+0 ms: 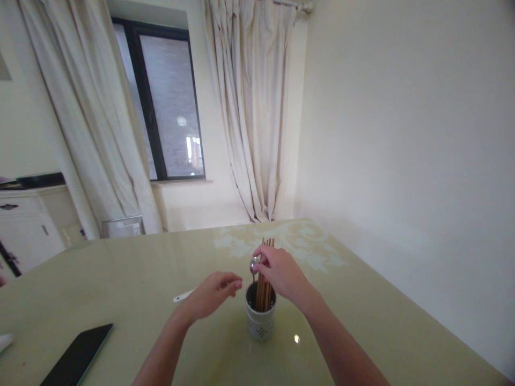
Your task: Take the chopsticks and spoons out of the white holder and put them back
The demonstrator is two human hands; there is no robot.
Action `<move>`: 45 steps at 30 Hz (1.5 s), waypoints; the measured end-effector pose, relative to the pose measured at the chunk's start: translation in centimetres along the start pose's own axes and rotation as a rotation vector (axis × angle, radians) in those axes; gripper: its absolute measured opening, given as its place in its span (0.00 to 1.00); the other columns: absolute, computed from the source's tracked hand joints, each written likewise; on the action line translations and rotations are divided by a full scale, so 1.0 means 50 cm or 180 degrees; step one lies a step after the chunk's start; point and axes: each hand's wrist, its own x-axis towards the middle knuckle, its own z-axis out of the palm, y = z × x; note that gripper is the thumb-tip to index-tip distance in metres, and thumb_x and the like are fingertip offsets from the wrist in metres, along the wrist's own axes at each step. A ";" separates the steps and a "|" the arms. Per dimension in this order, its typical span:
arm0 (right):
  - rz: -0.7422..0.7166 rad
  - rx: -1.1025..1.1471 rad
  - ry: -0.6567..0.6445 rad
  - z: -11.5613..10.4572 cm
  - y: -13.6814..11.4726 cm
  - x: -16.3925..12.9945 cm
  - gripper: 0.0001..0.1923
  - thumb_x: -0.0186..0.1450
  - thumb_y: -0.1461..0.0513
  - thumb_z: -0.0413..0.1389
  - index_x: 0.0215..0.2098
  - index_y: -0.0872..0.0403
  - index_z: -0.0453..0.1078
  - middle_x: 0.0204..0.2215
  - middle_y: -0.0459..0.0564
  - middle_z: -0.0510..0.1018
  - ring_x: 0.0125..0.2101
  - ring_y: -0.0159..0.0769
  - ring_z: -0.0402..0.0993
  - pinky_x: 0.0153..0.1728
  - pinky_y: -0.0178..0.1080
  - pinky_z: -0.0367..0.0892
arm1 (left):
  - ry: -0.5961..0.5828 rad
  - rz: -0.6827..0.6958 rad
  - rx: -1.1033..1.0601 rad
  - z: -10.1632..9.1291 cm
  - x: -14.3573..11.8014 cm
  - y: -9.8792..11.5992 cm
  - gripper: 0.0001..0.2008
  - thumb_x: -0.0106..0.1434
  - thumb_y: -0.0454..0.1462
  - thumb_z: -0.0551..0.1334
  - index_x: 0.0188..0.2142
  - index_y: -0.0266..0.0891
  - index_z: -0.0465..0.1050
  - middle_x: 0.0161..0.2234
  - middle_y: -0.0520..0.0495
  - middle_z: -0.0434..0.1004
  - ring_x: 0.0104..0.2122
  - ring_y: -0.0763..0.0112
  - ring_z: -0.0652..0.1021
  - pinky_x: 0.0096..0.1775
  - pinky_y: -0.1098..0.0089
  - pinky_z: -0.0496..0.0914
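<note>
A light grey utensil holder (260,324) with a pierced pattern stands upright on the table, and several wooden chopsticks (264,295) lean in it. My right hand (279,271) is above the rim, its thumb and fingers pinching the bowl of a metal spoon (253,265). The spoon's handle points down into the holder; its lower end is hidden. Left of the holder, my left hand (213,295) hovers with fingers loosely curved and apart, holding nothing. Partly covered by that hand is a white handle (183,296) with a hole at its end.
The greenish glossy table (132,289) runs back toward a curtain (253,107) and meets a wall (410,134) on the right. A dark flat tablet-like device (78,355) lies at front left. Part of a white object (5,341) shows at the left edge.
</note>
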 end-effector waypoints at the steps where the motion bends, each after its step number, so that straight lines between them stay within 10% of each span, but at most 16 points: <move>1: 0.0036 -0.0227 0.0082 -0.004 -0.004 -0.001 0.09 0.65 0.67 0.62 0.43 0.50 0.78 0.31 0.46 0.84 0.35 0.38 0.80 0.38 0.36 0.65 | 0.0166 -0.0177 0.0267 -0.008 -0.001 -0.022 0.18 0.72 0.46 0.55 0.41 0.39 0.81 0.40 0.44 0.85 0.40 0.61 0.81 0.42 0.67 0.71; 11: 0.0021 -0.0550 0.0221 -0.024 -0.028 -0.011 0.06 0.69 0.60 0.62 0.44 0.50 0.79 0.34 0.49 0.86 0.36 0.39 0.80 0.36 0.37 0.63 | 0.0299 -0.1680 0.1869 -0.014 -0.022 -0.137 0.08 0.64 0.32 0.61 0.42 0.41 0.77 0.47 0.38 0.83 0.47 0.54 0.82 0.42 0.66 0.67; 17: -0.0128 -0.0258 0.0354 -0.036 -0.035 -0.013 0.05 0.71 0.62 0.60 0.39 0.52 0.79 0.30 0.47 0.84 0.32 0.36 0.79 0.36 0.37 0.65 | 0.0359 -0.1200 0.1509 -0.018 -0.009 -0.121 0.06 0.66 0.33 0.59 0.36 0.41 0.76 0.42 0.43 0.84 0.43 0.61 0.81 0.42 0.69 0.67; 23: -0.0552 0.0848 0.0557 -0.040 -0.050 -0.018 0.14 0.70 0.58 0.62 0.53 0.51 0.76 0.40 0.48 0.85 0.33 0.34 0.79 0.37 0.36 0.70 | 0.0946 0.0229 -0.0373 -0.045 -0.016 0.037 0.13 0.68 0.47 0.60 0.38 0.40 0.77 0.34 0.48 0.82 0.35 0.65 0.78 0.37 0.69 0.69; 28: -0.0654 0.1530 0.0713 -0.058 -0.057 -0.027 0.08 0.72 0.59 0.57 0.37 0.53 0.77 0.31 0.46 0.82 0.31 0.34 0.79 0.34 0.35 0.71 | 0.0756 0.0570 -0.1181 -0.015 -0.024 0.130 0.15 0.66 0.49 0.66 0.39 0.39 0.78 0.32 0.47 0.81 0.33 0.68 0.78 0.34 0.71 0.70; 34: -0.0491 0.1439 0.0974 -0.081 -0.048 -0.027 0.10 0.67 0.56 0.63 0.44 0.52 0.77 0.35 0.48 0.83 0.32 0.35 0.79 0.32 0.36 0.72 | 0.0938 0.0557 -0.1585 0.004 -0.018 0.134 0.17 0.64 0.50 0.68 0.38 0.38 0.78 0.29 0.49 0.78 0.27 0.72 0.74 0.27 0.74 0.66; 41: -0.0373 0.1723 0.0815 -0.110 -0.031 -0.024 0.10 0.67 0.55 0.61 0.37 0.54 0.77 0.31 0.49 0.85 0.29 0.36 0.80 0.30 0.36 0.71 | 0.0980 0.0363 -0.1080 0.026 0.003 0.096 0.20 0.66 0.53 0.63 0.45 0.40 0.77 0.45 0.42 0.81 0.42 0.61 0.79 0.43 0.63 0.74; 45: -0.0154 0.1458 0.0800 -0.130 0.000 -0.018 0.10 0.68 0.56 0.59 0.37 0.54 0.77 0.29 0.49 0.84 0.28 0.36 0.80 0.29 0.36 0.72 | 0.0406 -0.0134 -0.0731 0.054 0.012 0.047 0.29 0.62 0.53 0.65 0.56 0.39 0.71 0.51 0.38 0.80 0.50 0.55 0.79 0.49 0.58 0.74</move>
